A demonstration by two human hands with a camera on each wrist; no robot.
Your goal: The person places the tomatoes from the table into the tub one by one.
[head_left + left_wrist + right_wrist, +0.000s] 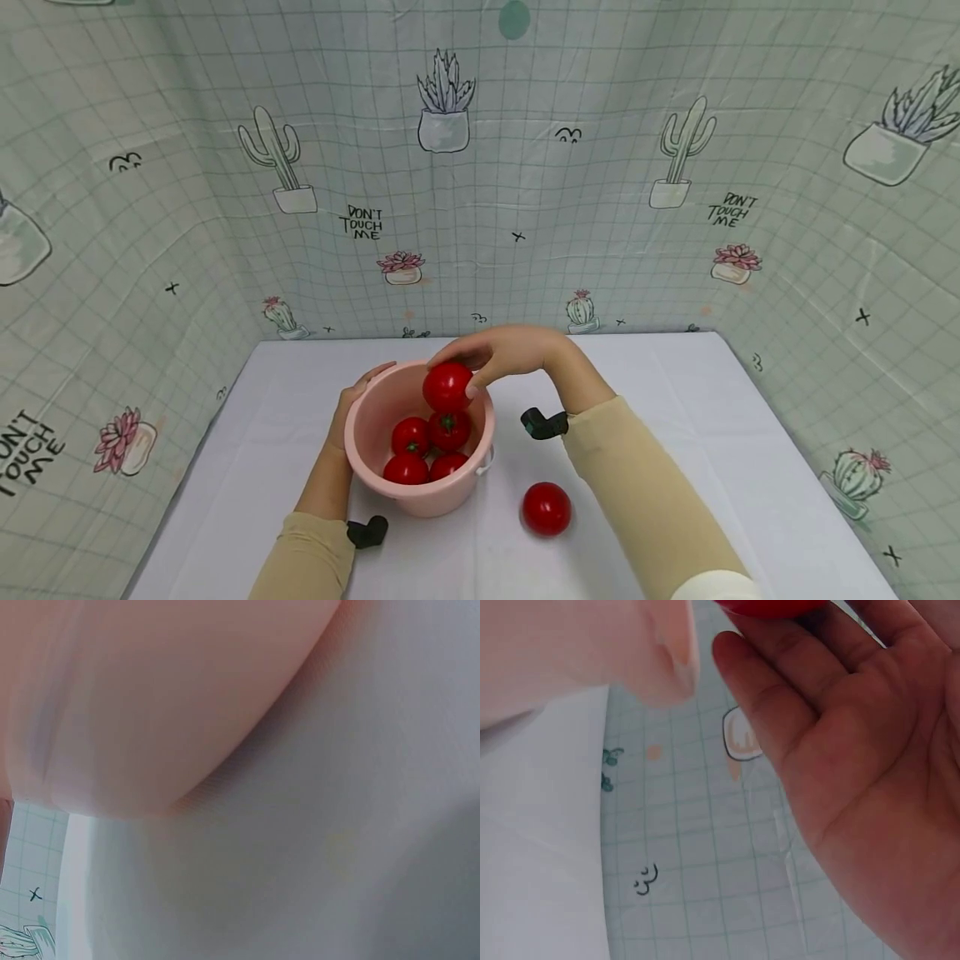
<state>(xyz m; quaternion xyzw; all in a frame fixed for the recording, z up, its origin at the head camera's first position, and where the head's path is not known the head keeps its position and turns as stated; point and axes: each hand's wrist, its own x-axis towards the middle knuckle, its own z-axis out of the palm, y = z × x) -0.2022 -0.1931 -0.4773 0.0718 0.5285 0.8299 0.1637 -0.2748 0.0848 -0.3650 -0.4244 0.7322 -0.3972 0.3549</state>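
Observation:
A pink bucket stands on the table with several red tomatoes inside. My right hand reaches over its far right rim and holds a red tomato between thumb and fingers, above the other tomatoes. In the right wrist view the palm shows, with the held tomato cut off at the top edge. Against the outer left side of the bucket rests my left hand, its fingers lying along the wall. The left wrist view shows mostly the bucket wall; that hand is barely visible there.
Another red tomato lies on the white-covered table, right of the bucket and near my right forearm. A white handle joint sticks out from the bucket's right side. Printed cloth walls enclose the table at the back and sides.

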